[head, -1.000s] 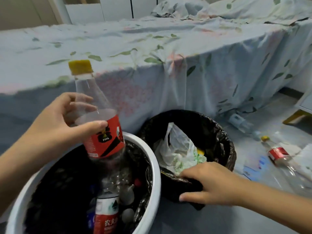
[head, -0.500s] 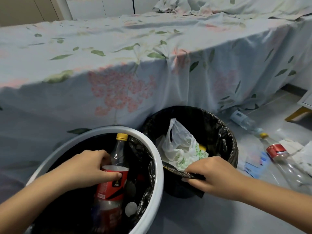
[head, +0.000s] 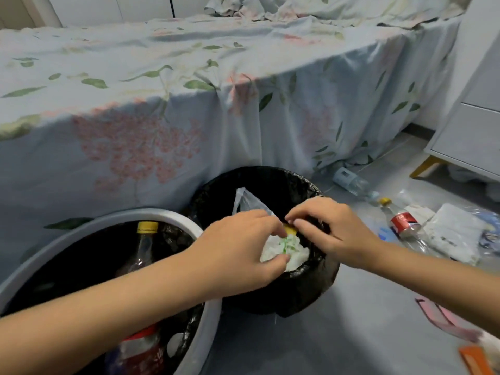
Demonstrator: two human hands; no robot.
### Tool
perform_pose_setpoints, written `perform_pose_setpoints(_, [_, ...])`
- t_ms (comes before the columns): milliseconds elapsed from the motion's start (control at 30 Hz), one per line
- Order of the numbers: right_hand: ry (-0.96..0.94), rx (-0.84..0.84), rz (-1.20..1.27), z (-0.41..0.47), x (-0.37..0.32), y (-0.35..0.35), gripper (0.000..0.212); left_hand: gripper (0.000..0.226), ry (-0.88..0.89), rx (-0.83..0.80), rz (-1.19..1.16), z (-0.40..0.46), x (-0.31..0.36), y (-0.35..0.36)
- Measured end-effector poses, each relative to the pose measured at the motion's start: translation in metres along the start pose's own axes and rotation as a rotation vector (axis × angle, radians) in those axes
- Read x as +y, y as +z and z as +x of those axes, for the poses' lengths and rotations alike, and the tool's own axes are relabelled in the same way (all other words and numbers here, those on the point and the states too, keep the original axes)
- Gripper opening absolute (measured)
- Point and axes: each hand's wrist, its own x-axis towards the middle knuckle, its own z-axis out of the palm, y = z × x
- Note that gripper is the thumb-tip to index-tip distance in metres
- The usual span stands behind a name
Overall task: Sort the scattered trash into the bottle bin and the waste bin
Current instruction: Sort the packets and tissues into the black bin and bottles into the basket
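Observation:
The white-rimmed bottle bin (head: 113, 216) at lower left holds several bottles, one with a yellow cap (head: 147, 226) standing upright. Right of it stands the waste bin (head: 270, 177) lined with a black bag. Inside lies a white plastic bag (head: 289, 250) with green print. My left hand (head: 243, 247) reaches across and pinches that bag. My right hand (head: 328, 231) hovers over the waste bin's right rim, fingertips curled at a small yellow piece (head: 290, 230); whether it grips it is unclear.
On the floor to the right lie a clear bottle (head: 351, 182), a red-labelled bottle (head: 403, 221), white paper (head: 454, 231) and pink and orange scraps (head: 454, 324). A bed with floral sheet (head: 162, 104) stands behind the bins; a white cabinet (head: 470, 136) at right.
My left hand let go of the red-labelled bottle in the bottle bin and crossed to the white bag. My right hand moved from the waste bin's front edge to its inside.

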Motion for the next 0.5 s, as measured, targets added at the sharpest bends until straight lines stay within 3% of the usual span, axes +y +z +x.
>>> perform_pose_setpoints(100, [0.255, 0.207, -0.006, -0.004, 0.041, -0.013, 0.023, 0.044, -0.022, -0.049, -0.124, 0.035, 0.010, 0.019])
perform_pose_setpoints(167, [0.380, 0.252, -0.078, -0.013, 0.074, -0.020, 0.021, 0.049, -0.024, -0.045, -0.140, 0.056, 0.014, 0.029])
perform_pose_setpoints(333, [0.716, 0.160, -0.289, -0.051, 0.158, -0.040, 0.037, 0.062, 0.073, -0.060, -0.033, 0.102, 0.021, 0.051])
perform_pose_setpoints(500, [0.999, 0.064, -0.420, -0.094, 0.214, -0.058, 0.049, 0.051, 0.367, -0.051, 0.239, 0.148, 0.013, 0.061])
